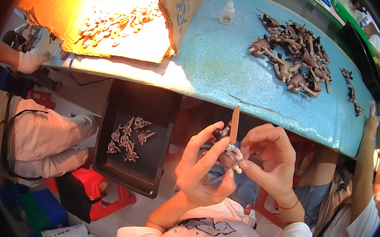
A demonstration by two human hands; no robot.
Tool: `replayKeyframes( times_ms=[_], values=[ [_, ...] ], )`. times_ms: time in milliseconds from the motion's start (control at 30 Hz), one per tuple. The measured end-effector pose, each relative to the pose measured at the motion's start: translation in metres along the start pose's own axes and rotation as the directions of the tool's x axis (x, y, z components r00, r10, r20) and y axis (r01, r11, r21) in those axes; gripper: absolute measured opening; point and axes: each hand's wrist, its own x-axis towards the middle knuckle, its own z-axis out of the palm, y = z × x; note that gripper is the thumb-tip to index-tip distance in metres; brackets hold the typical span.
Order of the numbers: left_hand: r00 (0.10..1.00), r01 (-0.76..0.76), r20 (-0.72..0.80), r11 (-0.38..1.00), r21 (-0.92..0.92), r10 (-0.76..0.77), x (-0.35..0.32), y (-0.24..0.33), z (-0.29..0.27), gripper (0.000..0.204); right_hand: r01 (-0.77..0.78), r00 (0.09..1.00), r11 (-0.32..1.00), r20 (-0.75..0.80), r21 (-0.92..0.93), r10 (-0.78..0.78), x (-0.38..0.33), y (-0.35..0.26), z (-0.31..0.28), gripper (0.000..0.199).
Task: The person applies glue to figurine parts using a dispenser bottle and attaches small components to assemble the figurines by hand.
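A small brownish figurine (228, 160) with a long flat blade-like piece sticking up is held in front of my chest. My left hand (196, 175) is closed round it, fingers on its upper left side and thumb beneath. From the right, my right hand (271, 157) has its fingers curled, with the fingertips at the figurine's right side. Whatever small part lies between those fingertips is too small to make out. Beyond my hands, a pile of similar figurines (304, 54) lies on the blue tabletop (218, 57).
Left of my hands, a black tray (123, 181) holds several figurines. A brightly lit cardboard box (181, 14) contains many small pieces (112, 28). A white dropper bottle (227, 14) stands at the back. At the left is a co-worker's gloved hand (33, 61); another person's arm (368, 152) is at right.
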Motion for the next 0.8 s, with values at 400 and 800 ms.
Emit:
replayKeyframes(
  times_ms=[400, 800],
  values=[
    [0.974, -0.080, 0.218, 0.991, 0.105, 0.055, 0.017, 0.015, -0.007, 0.053, 0.103, 0.955, 0.896, 0.294, -0.432, 0.032, 0.025, -0.030, -0.017, 0.055],
    [0.959, -0.078, 0.283, 0.987, 0.142, 0.035, 0.015, 0.016, -0.006, 0.054, -0.051, 0.923, 0.911, 0.329, -0.409, 0.200, 0.021, -0.023, -0.020, 0.052]
  ],
)
